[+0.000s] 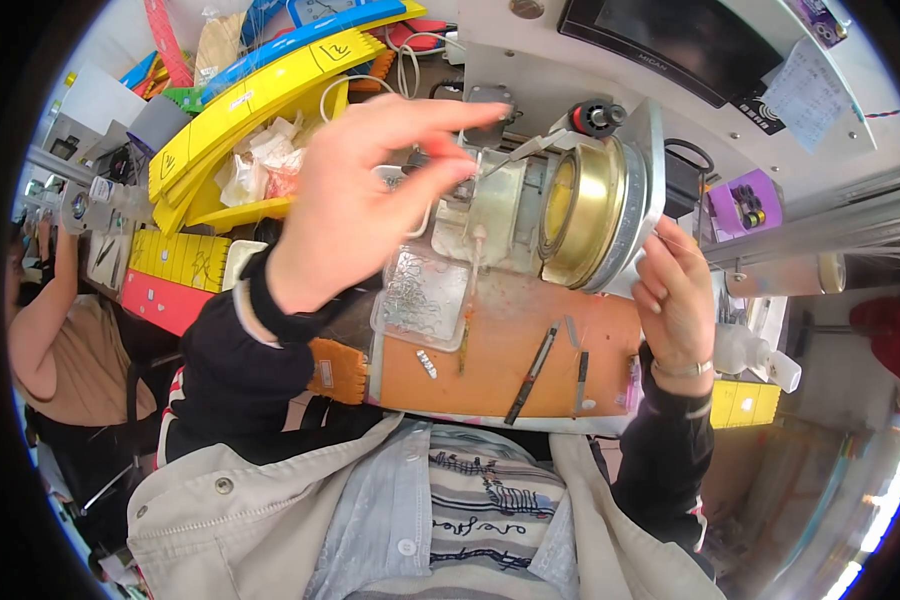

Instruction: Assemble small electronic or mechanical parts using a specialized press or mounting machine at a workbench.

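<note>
My left hand (355, 195) hangs blurred over the left of a small bench machine, index finger and thumb stretched apart, with nothing plainly between them. Just past the thumb is the machine's metal block (498, 205). A brass-coloured drum (585, 215) stands on its side against a grey metal plate (654, 170). At that plate's right edge my right hand (678, 295) is closed, fingertips pinching a thin, pale thread (682, 243). A clear tray (460, 335) of small, hook-like metal pieces lies below my left hand.
On the orange work mat (490, 385) lie a slim black tool (533, 375) and a shorter one (582, 382). Yellow foam boards (260, 105) pile up at the left. A clear bottle (745, 350) is beside my right wrist. A person (85, 350) sits at far left.
</note>
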Tool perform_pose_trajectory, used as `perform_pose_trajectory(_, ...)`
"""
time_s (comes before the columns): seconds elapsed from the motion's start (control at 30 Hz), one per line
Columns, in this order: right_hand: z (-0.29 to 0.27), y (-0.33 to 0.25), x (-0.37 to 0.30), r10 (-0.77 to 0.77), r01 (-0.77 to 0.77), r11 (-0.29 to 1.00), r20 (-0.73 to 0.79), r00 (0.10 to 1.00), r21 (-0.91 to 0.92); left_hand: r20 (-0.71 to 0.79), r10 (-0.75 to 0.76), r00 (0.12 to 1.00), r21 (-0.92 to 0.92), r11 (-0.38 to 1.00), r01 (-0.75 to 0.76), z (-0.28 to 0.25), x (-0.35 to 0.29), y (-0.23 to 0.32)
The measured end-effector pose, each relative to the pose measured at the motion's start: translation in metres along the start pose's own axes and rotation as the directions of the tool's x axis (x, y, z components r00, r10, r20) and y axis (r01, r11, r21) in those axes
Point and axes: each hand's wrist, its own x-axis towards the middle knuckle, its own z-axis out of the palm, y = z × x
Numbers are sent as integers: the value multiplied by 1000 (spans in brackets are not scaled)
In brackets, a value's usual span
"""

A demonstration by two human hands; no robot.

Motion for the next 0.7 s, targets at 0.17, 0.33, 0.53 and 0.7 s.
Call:
perform_pose_trajectory(0.17, -16, 10, -46, 24, -22, 1000, -217, 976, 11, 14, -192, 981, 90, 978, 191, -43, -24, -40)
perform_pose_trajectory(0.33, -15, 19, -71, -29, 31, 1000, -168, 985, 7, 23, -45, 999, 580, 814, 23, -57, -47, -83)
perform_pose_trajectory(0.53, 10, 29, -86, -53, 29, 985, -134, 990, -172, -34, -135, 990, 290, 947, 139, -42, -72, -32)
perform_pose_trajectory(0.7, 39, 49, -88, 57, -68, 979, -64, 996, -193, 375, -346, 860, 389, 901, 193, -24, -96, -40)
